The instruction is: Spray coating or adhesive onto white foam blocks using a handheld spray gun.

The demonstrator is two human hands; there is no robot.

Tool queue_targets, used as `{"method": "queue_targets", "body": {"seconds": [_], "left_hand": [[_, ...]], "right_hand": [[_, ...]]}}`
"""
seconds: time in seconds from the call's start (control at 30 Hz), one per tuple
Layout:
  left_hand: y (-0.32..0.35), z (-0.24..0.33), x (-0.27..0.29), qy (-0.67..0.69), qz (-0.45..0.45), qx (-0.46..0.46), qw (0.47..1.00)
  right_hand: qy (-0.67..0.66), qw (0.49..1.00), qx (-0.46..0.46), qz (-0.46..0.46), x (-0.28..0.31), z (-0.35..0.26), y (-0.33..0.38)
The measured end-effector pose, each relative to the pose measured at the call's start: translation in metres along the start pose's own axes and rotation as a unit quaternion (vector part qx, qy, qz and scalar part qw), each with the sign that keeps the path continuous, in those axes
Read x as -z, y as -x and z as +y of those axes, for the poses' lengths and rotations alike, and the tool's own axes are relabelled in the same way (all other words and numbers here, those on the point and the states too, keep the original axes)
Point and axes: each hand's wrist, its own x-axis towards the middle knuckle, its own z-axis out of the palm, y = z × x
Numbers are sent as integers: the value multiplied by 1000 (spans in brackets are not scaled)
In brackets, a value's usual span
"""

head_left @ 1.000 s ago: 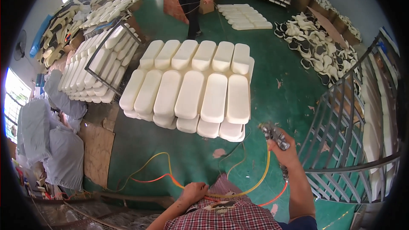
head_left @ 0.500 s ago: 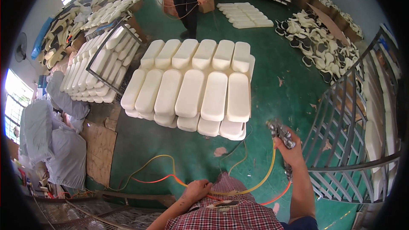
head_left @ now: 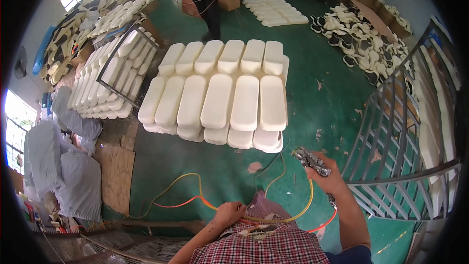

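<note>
My right hand is wrapped round a silver spray gun, off the near right corner of a stack of cream foam pads. A yellow hose and a red-orange hose run from the gun toward my waist. In front of my checked apron, my left hand is closed with its fingers curled where the hoses pass; its grip is partly hidden. The long, rounded pads lie side by side in two rows, with more pads underneath.
A grey metal rack stands close on my right. To the left are a rack of stacked pads and grey covered bundles. Beyond the pads stands another person holding a hose. Loose cream-and-black pieces are heaped at far right.
My right hand and the spray gun have shifted slightly left. The whole view has tilted a little, so the pads sit higher. My left hand stays by my waist.
</note>
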Motion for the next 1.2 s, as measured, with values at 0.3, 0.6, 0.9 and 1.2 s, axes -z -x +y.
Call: {"method": "queue_targets", "body": {"seconds": [0.3, 0.6, 0.9, 1.2], "left_hand": [[8, -10, 1, -1, -5, -34, 999], [10, -20, -1, -29, -20, -61, 998], [4, 2, 10, -8, -28, -60, 998], [-5, 4, 12, 11, -28, -61, 998]], "right_hand": [[-3, 998, -43, 50, -15, -21, 37], [14, 993, -79, 85, -10, -16, 61], [43, 999, -13, 31, -17, -13, 35], [39, 989, -42, 140, 22, 5, 41]]}}
